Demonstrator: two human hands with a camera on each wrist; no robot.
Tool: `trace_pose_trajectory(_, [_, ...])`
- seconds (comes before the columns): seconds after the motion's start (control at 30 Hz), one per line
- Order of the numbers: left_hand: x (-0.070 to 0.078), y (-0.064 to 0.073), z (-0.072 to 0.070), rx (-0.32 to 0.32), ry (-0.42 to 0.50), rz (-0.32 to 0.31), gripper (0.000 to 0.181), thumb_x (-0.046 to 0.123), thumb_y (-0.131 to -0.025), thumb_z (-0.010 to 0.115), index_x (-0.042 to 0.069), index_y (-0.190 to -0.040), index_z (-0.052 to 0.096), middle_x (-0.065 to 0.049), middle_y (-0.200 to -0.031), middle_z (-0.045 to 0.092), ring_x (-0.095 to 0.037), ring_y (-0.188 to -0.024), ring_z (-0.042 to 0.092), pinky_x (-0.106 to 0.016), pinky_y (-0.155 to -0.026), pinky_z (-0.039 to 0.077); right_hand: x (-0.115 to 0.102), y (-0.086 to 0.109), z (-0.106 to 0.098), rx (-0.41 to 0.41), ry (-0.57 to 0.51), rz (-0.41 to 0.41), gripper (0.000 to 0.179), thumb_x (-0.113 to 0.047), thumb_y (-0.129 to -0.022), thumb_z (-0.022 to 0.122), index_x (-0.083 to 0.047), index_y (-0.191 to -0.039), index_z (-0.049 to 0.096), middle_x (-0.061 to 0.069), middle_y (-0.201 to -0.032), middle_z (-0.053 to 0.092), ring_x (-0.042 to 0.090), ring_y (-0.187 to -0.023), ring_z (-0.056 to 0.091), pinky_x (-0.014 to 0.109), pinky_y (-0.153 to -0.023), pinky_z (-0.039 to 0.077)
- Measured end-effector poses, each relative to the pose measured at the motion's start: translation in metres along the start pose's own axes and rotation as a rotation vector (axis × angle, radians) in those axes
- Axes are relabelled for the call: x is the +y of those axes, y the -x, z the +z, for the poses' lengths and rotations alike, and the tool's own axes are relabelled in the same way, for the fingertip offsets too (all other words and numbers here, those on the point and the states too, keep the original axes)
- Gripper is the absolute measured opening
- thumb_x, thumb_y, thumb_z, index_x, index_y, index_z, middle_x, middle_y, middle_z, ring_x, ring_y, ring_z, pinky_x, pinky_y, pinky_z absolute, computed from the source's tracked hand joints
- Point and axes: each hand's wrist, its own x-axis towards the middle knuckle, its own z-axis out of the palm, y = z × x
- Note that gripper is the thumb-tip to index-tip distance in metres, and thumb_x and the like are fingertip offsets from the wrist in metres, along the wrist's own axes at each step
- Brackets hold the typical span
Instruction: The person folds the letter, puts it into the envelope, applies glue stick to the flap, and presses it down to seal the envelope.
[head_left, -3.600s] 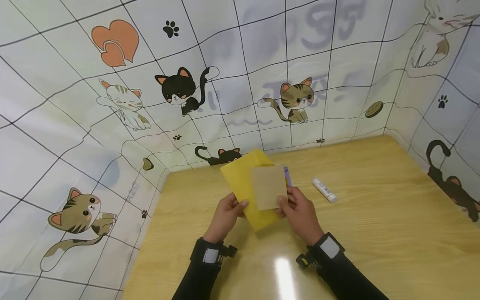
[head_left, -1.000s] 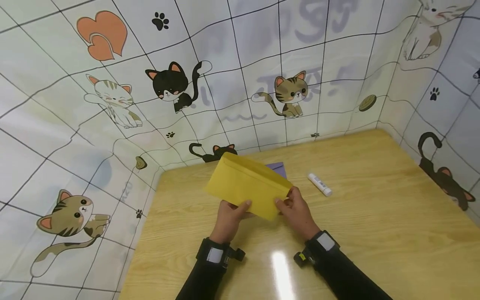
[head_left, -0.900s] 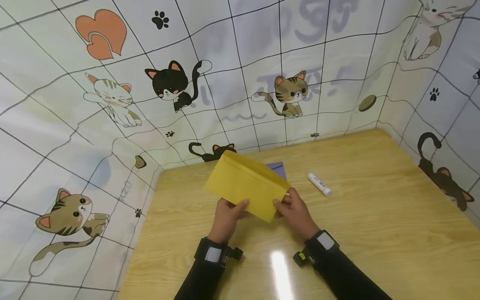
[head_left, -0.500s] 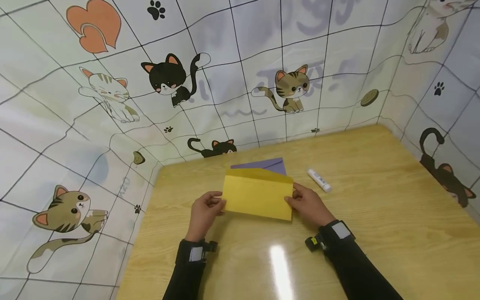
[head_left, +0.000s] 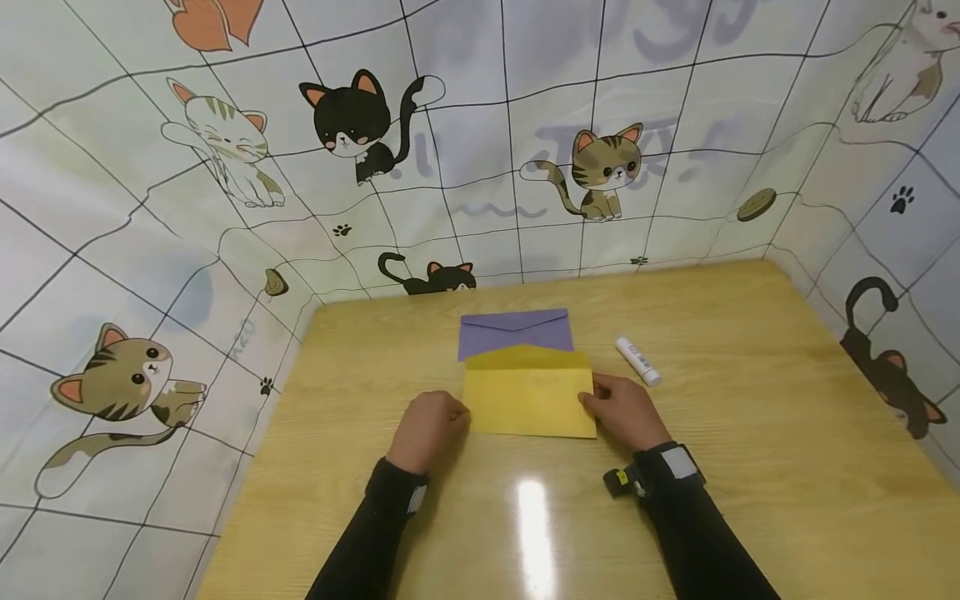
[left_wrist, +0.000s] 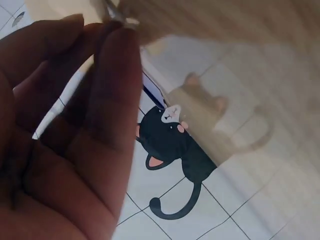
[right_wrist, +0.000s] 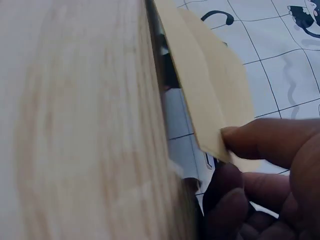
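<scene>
A yellow envelope (head_left: 528, 402) with its flap up lies low over the table in the head view, its long side across. My right hand (head_left: 628, 410) pinches its right edge between thumb and fingers; the right wrist view shows the thumb on the face of the envelope (right_wrist: 192, 75), tilted above the wood. At the opposite edge, my left hand (head_left: 426, 429) grips with curled fingers, back of the hand upward. Those fingertips come together in the left wrist view, where the hand (left_wrist: 65, 135) covers much of the scene. Just behind is a purple envelope (head_left: 516, 332), partly overlapped by the yellow flap.
A white glue stick (head_left: 637, 360) lies right of the envelopes, close beyond my right hand. The wooden table (head_left: 750, 467) meets a cat-patterned sheet (head_left: 495, 200) along its back and left sides.
A brown card held against the yellow envelope earlier is out of sight. The envelope has turned level and come down towards the table; my left hand shifted to its left edge, exposing the purple envelope.
</scene>
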Motion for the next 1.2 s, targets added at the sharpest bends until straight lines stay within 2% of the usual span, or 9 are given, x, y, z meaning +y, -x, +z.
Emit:
trace_pose_trajectory(0.13, [0.001,-0.001,0.002,0.017,-0.049,0.053,0.011,0.009,-0.082,0.071,0.015,-0.079,0.079,-0.004,-0.098,0.072,-0.015,-0.089,0.064,-0.035,-0.075,0.058,0.001,0.001,-0.002,-0.005,0.006,0.047,0.043,-0.029,-0.091,0.068,-0.001,-0.124,0.065,0.009,-0.092,0.067,0.019,-0.067,0.05,0.036,-0.067,0.043])
trace_pose_trajectory(0.37, [0.015,-0.004,0.004,-0.09,-0.088,0.231,0.016,0.024,-0.09,0.071,0.012,-0.1,0.075,-0.012,-0.124,0.069,-0.029,-0.114,0.06,-0.044,-0.094,0.054,0.0,-0.002,-0.004,0.03,-0.067,0.111,0.048,-0.024,-0.088,0.07,-0.002,-0.13,0.061,0.01,-0.097,0.071,0.021,-0.085,0.06,0.042,-0.08,0.051])
trace_pose_trajectory(0.47, [0.02,-0.005,0.007,-0.084,-0.162,0.226,0.016,0.027,-0.091,0.068,0.015,-0.1,0.074,-0.007,-0.117,0.072,-0.028,-0.106,0.064,-0.043,-0.083,0.058,0.002,-0.003,-0.003,0.08,-0.174,0.126,0.04,-0.027,-0.092,0.068,-0.006,-0.126,0.065,0.011,-0.098,0.07,0.021,-0.081,0.062,0.036,-0.073,0.053])
trace_pose_trajectory(0.6, [0.022,-0.007,0.009,-0.02,-0.256,0.185,0.011,0.025,-0.09,0.067,0.015,-0.085,0.072,-0.004,-0.079,0.072,-0.024,-0.073,0.066,-0.04,-0.054,0.057,0.003,-0.008,-0.015,0.265,-0.269,0.084,0.033,-0.03,-0.095,0.065,-0.01,-0.121,0.067,0.011,-0.1,0.066,0.021,-0.083,0.061,0.032,-0.067,0.053])
trace_pose_trajectory(0.7, [0.024,-0.011,0.009,0.004,-0.296,0.172,0.019,0.023,-0.09,0.066,0.015,-0.073,0.065,0.0,-0.057,0.055,-0.019,-0.054,0.055,-0.036,-0.041,0.046,0.008,-0.014,-0.035,0.354,-0.135,0.036,0.033,-0.027,-0.095,0.065,-0.008,-0.122,0.067,0.015,-0.109,0.065,0.029,-0.093,0.057,0.043,-0.074,0.051])
trace_pose_trajectory(0.77, [0.024,-0.014,0.01,-0.001,-0.312,0.162,0.024,0.022,-0.088,0.065,0.016,-0.065,0.061,0.003,-0.054,0.048,-0.016,-0.05,0.048,-0.033,-0.038,0.041,0.016,-0.021,-0.047,0.326,0.018,0.031,0.038,-0.024,-0.094,0.065,-0.004,-0.126,0.063,0.021,-0.116,0.063,0.036,-0.1,0.054,0.053,-0.079,0.049])
trace_pose_trajectory(0.87, [0.025,-0.014,0.01,-0.021,-0.325,0.135,0.03,0.018,-0.084,0.066,0.018,-0.056,0.055,0.006,-0.053,0.043,-0.013,-0.047,0.042,-0.031,-0.037,0.036,0.026,-0.033,-0.056,0.192,0.214,0.032,0.051,-0.026,-0.093,0.066,0.002,-0.135,0.054,0.029,-0.122,0.061,0.044,-0.106,0.054,0.061,-0.085,0.048])
trace_pose_trajectory(1.03, [0.028,-0.013,0.008,0.006,-0.324,0.11,0.036,0.016,-0.078,0.068,0.02,-0.048,0.049,0.007,-0.052,0.041,-0.013,-0.047,0.043,-0.032,-0.035,0.034,0.031,-0.048,-0.054,0.009,0.312,0.018,0.063,-0.026,-0.091,0.067,0.007,-0.14,0.045,0.032,-0.117,0.064,0.039,-0.096,0.062,0.055,-0.078,0.055])
trace_pose_trajectory(1.2, [0.029,-0.021,0.012,0.054,-0.328,0.133,0.042,0.022,-0.081,0.067,0.022,-0.047,0.044,0.008,-0.052,0.044,-0.013,-0.048,0.047,-0.032,-0.035,0.034,0.026,-0.05,-0.058,-0.019,0.391,0.004,0.066,-0.019,-0.083,0.067,0.004,-0.141,0.045,0.033,-0.108,0.063,0.029,-0.074,0.059,0.044,-0.058,0.052])
